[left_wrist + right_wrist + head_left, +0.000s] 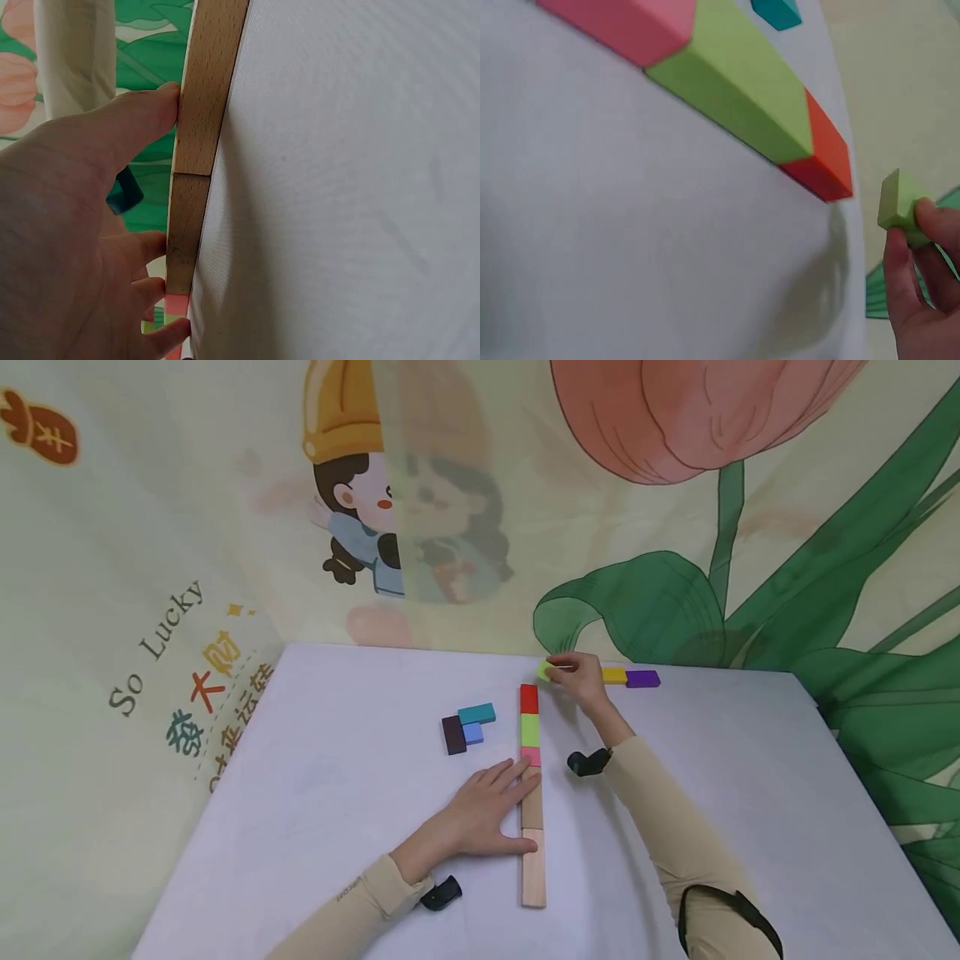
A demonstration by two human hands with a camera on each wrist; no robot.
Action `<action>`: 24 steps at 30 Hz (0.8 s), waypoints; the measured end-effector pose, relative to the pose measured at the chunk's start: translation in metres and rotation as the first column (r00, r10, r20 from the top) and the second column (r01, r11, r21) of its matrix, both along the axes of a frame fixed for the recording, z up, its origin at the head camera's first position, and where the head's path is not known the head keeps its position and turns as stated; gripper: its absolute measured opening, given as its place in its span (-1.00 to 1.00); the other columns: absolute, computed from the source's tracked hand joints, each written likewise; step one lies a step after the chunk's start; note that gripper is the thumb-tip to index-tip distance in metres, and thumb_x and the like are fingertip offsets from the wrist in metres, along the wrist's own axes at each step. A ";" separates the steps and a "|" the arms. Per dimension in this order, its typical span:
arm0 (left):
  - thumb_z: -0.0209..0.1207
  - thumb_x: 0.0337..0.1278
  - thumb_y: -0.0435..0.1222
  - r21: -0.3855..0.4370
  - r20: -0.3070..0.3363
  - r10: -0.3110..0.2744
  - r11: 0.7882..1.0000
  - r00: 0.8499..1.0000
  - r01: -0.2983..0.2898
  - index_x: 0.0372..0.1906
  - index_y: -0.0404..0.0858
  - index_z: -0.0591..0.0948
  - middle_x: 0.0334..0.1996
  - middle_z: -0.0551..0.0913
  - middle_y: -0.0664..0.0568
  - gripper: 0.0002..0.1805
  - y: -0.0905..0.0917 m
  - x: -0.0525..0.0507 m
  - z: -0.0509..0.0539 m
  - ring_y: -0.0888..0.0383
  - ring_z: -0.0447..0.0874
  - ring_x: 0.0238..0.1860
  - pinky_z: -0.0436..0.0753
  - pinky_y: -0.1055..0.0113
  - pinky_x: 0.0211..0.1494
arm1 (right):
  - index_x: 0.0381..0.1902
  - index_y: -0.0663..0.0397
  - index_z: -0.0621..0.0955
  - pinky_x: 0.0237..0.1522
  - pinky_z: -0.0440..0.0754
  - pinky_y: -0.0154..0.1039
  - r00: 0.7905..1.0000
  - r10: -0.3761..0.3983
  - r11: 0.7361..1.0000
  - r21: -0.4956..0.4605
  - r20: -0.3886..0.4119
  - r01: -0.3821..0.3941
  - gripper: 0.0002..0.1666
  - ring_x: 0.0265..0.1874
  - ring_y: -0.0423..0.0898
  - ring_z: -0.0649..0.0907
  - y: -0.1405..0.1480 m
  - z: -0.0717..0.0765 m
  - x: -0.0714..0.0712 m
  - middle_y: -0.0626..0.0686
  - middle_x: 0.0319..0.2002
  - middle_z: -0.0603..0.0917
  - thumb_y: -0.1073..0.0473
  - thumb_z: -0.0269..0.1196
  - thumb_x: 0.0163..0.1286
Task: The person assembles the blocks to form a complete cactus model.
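Observation:
A line of blocks runs away across the table: two wooden blocks (533, 877), a pink block (531, 756), a green block (530, 730) and a red block (529, 699) at the far end. My left hand (480, 814) rests with spread fingers on the wooden and pink blocks; in the left wrist view its thumb and fingertips touch the wooden blocks' (196, 135) side. Beyond the red block (830, 154), my right hand (581, 681) pinches a light green block (902, 202) between thumb and fingers, held apart from the line.
Left of the line, a black block (453, 735), a teal block (477, 713) and a blue block (473, 733) lie touching. Near the back edge, right of my right hand, are a yellow block (615, 676) and a purple block (642, 678). A patterned cloth hangs behind the table (315, 693).

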State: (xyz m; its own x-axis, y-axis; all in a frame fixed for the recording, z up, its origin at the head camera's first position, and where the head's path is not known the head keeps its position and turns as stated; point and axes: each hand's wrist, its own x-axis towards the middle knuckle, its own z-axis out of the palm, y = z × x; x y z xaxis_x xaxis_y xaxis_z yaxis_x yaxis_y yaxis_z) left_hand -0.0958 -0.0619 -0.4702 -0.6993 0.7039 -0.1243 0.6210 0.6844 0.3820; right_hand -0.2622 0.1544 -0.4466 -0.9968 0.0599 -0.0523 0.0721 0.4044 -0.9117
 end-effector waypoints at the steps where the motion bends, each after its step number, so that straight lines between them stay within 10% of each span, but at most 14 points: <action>1: 0.12 0.10 0.33 0.000 0.003 0.000 1.000 1.000 0.000 0.56 -0.01 0.13 0.58 -0.02 0.05 -0.01 0.000 0.000 0.000 -0.03 -0.04 0.54 0.17 -0.04 0.46 | 0.05 0.28 0.66 -0.01 0.65 -0.21 1.000 0.004 1.000 -0.007 0.012 -0.003 -0.70 -0.09 0.11 0.66 -0.003 -0.003 -0.001 0.23 0.02 0.62 0.31 0.27 0.38; 24: 0.09 0.11 0.35 0.005 -0.023 -0.015 1.000 1.000 0.015 0.57 -0.01 0.12 0.59 -0.06 0.06 0.00 -0.001 -0.001 -0.002 -0.02 -0.06 0.54 0.19 -0.02 0.45 | 0.04 0.26 0.67 0.08 0.60 -0.11 0.998 0.066 0.993 0.096 0.005 -0.066 -0.72 -0.04 0.07 0.55 -0.026 -0.030 -0.013 0.22 0.01 0.64 0.32 0.13 0.48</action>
